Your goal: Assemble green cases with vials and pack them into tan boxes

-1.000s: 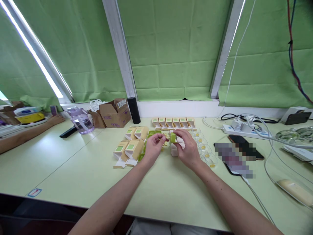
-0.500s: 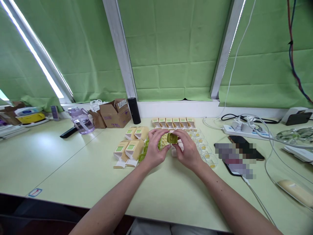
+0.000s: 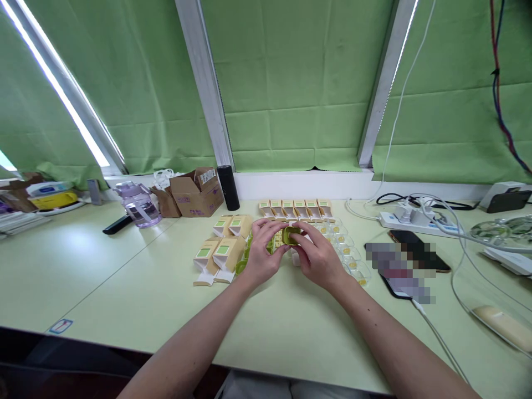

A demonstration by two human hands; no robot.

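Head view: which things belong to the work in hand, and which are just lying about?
Likely in use:
green cup, held in the left hand and right hand
cream cartons
other green pieces beside the left hand
clear containers

Likely just lying about:
purple bottle
cardboard box
black cylinder
power strip
dark phone

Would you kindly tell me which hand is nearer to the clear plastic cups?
Right. The right hand is close by the clear plastic cups, on their left side; the left hand is farther left, past the green cup.
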